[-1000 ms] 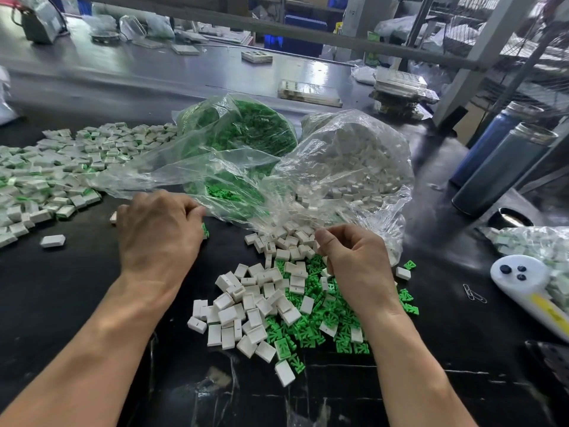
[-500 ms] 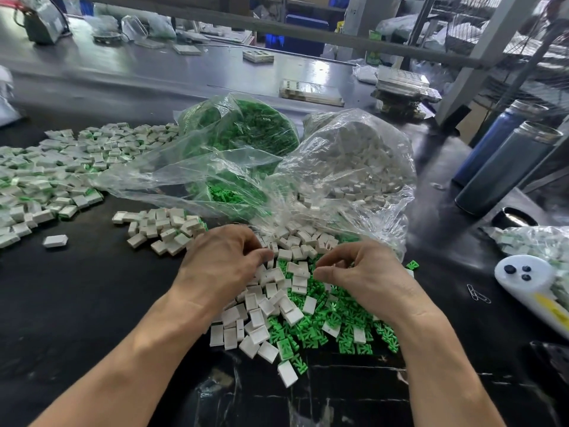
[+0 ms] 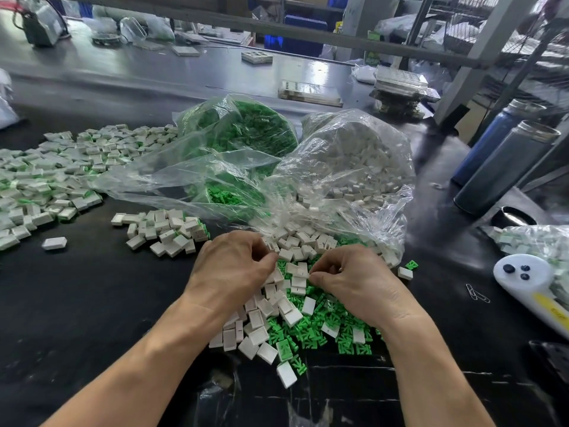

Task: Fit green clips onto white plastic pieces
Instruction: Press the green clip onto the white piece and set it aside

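Curling inward, both hands sit knuckles-up over the mixed pile. Left hand (image 3: 232, 268) has fingers bent, tips down among the white plastic pieces (image 3: 295, 269); right hand (image 3: 354, 280) has thumb and forefinger pinched close together at a white piece's edge. Can't tell what either actually holds; palms hide it.

Narrow gap between the two hands, pile directly under. Open black table (image 3: 77, 303) to the left of the forearms; right side crowded by a white handheld device (image 3: 523, 278) and paper clips (image 3: 477, 293).

White pieces: small rectangular blocks, some slotted. Green clips (image 3: 311, 331) spread loose beneath and near side of them. Small heap of pieces (image 3: 163, 229) sits left, larger heap (image 3: 40, 180) at far left.

Two clear bags behind: green stock (image 3: 243, 134), white stock (image 3: 354, 161), the latter spilling at its mouth. Two metal flasks (image 3: 505, 167) at right. Cluttered workshop bench beyond.
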`<state>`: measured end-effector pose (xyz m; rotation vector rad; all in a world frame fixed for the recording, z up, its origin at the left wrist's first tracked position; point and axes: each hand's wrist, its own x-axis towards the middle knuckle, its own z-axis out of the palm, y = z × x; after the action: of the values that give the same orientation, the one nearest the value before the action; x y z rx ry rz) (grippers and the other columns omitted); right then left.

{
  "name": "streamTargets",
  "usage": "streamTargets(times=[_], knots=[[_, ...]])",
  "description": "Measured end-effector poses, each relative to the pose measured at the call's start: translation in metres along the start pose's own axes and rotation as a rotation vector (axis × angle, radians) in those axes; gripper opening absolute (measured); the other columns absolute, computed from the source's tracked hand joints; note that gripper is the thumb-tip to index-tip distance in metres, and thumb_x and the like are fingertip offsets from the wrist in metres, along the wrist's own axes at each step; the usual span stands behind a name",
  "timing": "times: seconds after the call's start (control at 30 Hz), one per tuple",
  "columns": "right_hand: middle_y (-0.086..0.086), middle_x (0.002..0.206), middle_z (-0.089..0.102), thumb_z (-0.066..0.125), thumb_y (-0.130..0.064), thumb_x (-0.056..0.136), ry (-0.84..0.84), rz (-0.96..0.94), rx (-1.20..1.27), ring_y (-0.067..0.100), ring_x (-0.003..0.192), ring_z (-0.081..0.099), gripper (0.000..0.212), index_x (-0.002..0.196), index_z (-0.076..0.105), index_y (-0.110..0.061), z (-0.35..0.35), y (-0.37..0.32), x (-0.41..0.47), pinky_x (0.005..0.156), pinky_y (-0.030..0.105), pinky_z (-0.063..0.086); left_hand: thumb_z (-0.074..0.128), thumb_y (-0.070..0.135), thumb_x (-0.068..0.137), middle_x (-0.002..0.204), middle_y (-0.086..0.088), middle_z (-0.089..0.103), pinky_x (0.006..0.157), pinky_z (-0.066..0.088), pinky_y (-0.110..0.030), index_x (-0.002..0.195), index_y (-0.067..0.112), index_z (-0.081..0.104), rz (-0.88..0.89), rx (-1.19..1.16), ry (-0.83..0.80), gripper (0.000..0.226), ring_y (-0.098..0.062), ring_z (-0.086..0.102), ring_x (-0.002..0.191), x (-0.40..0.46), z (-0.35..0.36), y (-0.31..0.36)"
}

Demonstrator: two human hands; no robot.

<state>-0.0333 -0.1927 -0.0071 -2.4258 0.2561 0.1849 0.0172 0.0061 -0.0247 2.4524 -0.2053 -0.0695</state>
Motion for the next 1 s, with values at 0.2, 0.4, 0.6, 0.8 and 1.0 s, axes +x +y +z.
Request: streamTargets(times=[0.2, 0.4, 0.6, 0.8, 1.0], knots=[[-0.015, 0.087, 0.07, 0.07, -0.033, 0.098, -0.011, -0.006, -0.022, 0.0, 0.078, 0.063, 0.007, 0.092, 0.073, -0.031, 0.0, 0.0, 0.0, 0.064, 0.018, 0.044, 0.074, 0.045, 0.09, 0.079, 0.025, 0.072, 0.064, 0.05, -0.011, 0.084, 0.033, 0.074, 0.04, -0.277, 0.031, 0.013, 0.008, 0.067, 0.073, -0.001, -0.007, -0.004], [-0.015, 0.098, 0.067, 0.068, -0.037, 0.099, 0.05, -0.031, 0.095, 0.002, 0.087, 0.063, 0.008, 0.092, 0.069, -0.035, 0.001, 0.001, 0.002, 0.069, 0.02, 0.047, 0.078, 0.036, 0.088, 0.085, 0.016, 0.077, 0.068, 0.054, -0.009, 0.091, 0.028, 0.076, 0.055, -0.52, -0.005, 0.009, 0.001, 0.073, 0.079, -0.003, -0.007, 0.001], [-0.008, 0.079, 0.074, 0.07, -0.035, 0.099, 0.136, -0.019, 0.387, -0.005, 0.063, 0.065, 0.006, 0.094, 0.072, -0.033, 0.002, 0.002, 0.004, 0.051, 0.009, 0.045, 0.082, 0.031, 0.077, 0.091, 0.008, 0.079, 0.077, 0.059, -0.017, 0.1, 0.023, 0.076, 0.066, -0.722, -0.046, 0.025, -0.008, 0.075, 0.085, -0.006, -0.011, 0.006], [0.002, 0.087, 0.079, 0.074, -0.025, 0.096, 0.126, -0.06, 0.726, 0.013, 0.064, 0.069, 0.006, 0.1, 0.077, -0.023, 0.005, -0.001, 0.005, 0.057, 0.025, 0.054, 0.079, 0.022, 0.072, 0.098, 0.007, 0.08, 0.08, 0.059, -0.017, 0.106, 0.02, 0.076, 0.137, -0.881, -0.096, 0.034, -0.009, 0.076, 0.094, -0.009, -0.012, 0.011], [0.013, 0.093, 0.076, 0.076, -0.02, 0.085, 0.032, -0.153, 1.15, 0.019, 0.071, 0.07, 0.017, 0.098, 0.082, -0.011, 0.008, -0.007, 0.006, 0.061, 0.026, 0.059, 0.078, 0.016, 0.073, 0.097, -0.002, 0.08, 0.081, 0.063, -0.027, 0.101, 0.016, 0.077, 0.175, -0.981, -0.093, 0.028, -0.015, 0.075, 0.089, -0.01, -0.011, 0.013]])
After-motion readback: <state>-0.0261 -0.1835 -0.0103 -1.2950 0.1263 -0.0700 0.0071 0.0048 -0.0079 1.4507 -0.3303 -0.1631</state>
